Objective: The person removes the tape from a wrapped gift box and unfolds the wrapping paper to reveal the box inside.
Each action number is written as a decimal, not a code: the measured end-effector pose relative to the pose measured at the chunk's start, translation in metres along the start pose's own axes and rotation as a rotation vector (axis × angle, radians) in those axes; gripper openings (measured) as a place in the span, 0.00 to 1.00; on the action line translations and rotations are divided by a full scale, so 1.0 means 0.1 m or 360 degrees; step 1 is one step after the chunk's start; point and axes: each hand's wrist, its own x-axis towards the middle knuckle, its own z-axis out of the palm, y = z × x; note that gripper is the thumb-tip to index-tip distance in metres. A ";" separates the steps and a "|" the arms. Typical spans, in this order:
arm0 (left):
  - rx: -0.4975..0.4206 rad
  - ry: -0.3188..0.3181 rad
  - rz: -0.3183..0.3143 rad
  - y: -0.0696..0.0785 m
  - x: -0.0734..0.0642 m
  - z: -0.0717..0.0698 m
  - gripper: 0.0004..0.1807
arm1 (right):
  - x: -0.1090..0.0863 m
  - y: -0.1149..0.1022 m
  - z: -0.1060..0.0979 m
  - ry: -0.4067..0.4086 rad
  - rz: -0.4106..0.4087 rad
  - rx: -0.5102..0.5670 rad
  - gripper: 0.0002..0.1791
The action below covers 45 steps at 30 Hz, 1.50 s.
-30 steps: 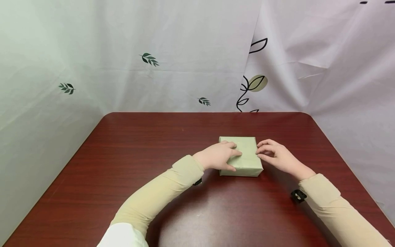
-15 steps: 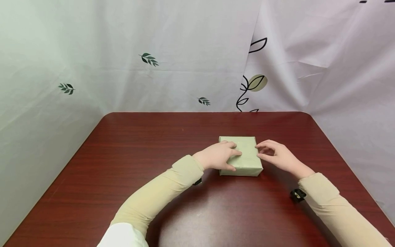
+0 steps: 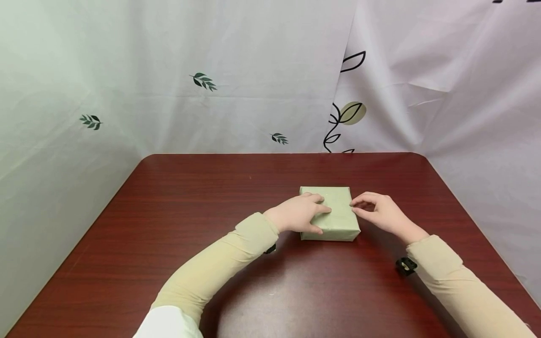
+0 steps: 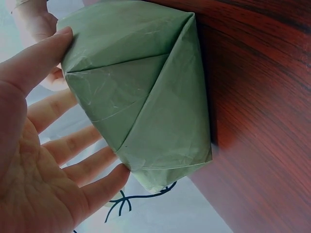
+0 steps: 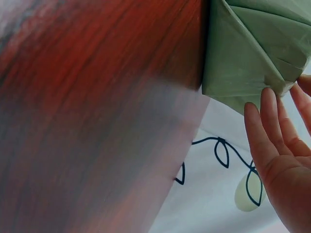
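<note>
Head view: green wrapped box (image 3: 340, 209) right of centre on the dark red desk (image 3: 203, 211), between left hand (image 3: 297, 212) and right hand (image 3: 382, 212).
Left spread across the top of the box, fingers apart; right at the opposite edge, thumb and fingertips close together, impossible to tell whether pinching the wrapping. Folded flaps (image 4: 116, 92) along one side; leaf-printed white cloth (image 3: 253, 51) behind the desk.
</note>
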 end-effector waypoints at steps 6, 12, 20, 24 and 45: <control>0.0009 0.0010 0.0012 0.00 0.00 0.00 0.30 | -0.01 0.03 0.02 0.0032 -0.0122 0.0005 0.03; 0.0012 0.0002 0.0006 0.01 -0.01 -0.01 0.31 | -0.01 0.04 0.02 0.0016 -0.0054 0.0027 0.02; 0.0015 -0.0003 0.0001 0.01 0.00 0.00 0.30 | 0.01 0.05 0.00 0.0065 -0.0002 -0.0054 0.08; 0.0014 0.0008 0.0001 0.01 0.00 0.00 0.30 | 0.02 0.07 0.00 0.0107 -0.0113 -0.0102 0.07; 0.0030 0.0023 0.0015 0.01 -0.01 0.01 0.30 | 0.02 0.07 0.06 0.0035 -0.0407 0.0092 0.12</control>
